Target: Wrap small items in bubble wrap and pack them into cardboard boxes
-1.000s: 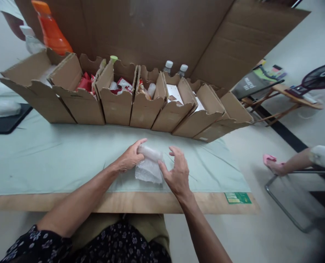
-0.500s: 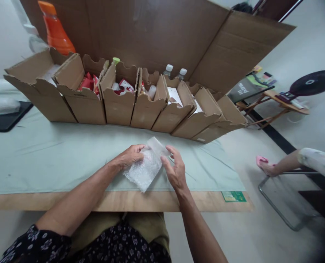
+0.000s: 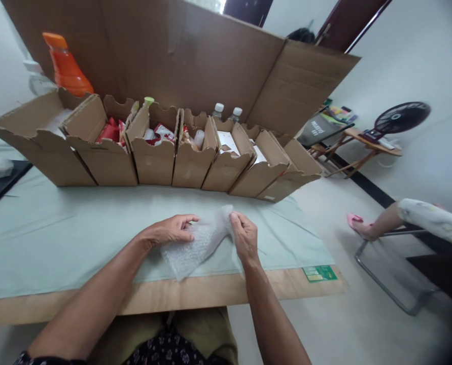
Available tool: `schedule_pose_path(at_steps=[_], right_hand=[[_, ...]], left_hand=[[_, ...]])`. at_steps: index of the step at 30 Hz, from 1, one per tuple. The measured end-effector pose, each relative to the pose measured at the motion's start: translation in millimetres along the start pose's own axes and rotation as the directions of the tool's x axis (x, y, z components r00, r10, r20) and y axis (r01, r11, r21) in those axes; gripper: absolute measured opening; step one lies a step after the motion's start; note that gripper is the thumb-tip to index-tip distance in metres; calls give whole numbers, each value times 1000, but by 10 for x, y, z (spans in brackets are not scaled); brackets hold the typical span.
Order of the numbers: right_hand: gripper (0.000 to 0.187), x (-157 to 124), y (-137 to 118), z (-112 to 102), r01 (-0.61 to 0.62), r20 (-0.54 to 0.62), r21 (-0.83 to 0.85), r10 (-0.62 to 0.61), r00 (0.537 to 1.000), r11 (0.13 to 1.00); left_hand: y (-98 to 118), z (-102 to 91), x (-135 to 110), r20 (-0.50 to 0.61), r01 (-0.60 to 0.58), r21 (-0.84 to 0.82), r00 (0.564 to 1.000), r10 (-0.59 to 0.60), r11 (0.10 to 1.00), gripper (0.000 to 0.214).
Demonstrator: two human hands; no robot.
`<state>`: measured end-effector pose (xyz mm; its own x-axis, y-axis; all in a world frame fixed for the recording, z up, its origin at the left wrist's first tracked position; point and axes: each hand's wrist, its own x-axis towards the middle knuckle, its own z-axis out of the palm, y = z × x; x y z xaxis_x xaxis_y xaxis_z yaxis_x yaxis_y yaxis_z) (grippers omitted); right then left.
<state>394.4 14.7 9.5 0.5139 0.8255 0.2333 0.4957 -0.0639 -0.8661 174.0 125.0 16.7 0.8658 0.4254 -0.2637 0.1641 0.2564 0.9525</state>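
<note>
1. Desk: wooden front edge, green card near its right end.
2. Bubble wrap spans between right grip, pinching its upper corner, and left grip, loosely parted beside it.
3. Cloth stretches to a row of cardboard boxes; red packets sit second from left.
4. Cardboard panel rises behind.

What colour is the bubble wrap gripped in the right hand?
The bubble wrap is translucent whitish; it shows in the head view, the only one.
</note>
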Motion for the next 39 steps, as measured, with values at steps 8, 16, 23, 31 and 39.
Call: schedule_pose_path(at_steps=[8, 16, 23, 31, 39], right_hand=[[40, 60, 45, -18, 47, -31, -122, -51, 998, 991], [35, 514, -238, -648, 175, -104, -319, -218, 970, 931], [39, 1787, -1086, -1192, 370, 344, -700, -165, 924, 611], [25, 2403, -1038, -1096, 334, 579, -702, 231, 782, 629], [24, 2349, -836, -839, 324, 456, -779, 129, 881, 536]], left_hand=[[-21, -523, -113, -433, 147, 632, 881, 190, 761, 66], [-112, -176, 52, -266, 57, 945, 702, 661, 321, 40], [-324, 380, 175, 76, -256, 918, 862, 502, 301, 29], [-413, 378, 223, 59, -244, 923, 853, 518, 298, 27], [-467, 381, 268, 48, -254, 918, 832, 553, 304, 31]])
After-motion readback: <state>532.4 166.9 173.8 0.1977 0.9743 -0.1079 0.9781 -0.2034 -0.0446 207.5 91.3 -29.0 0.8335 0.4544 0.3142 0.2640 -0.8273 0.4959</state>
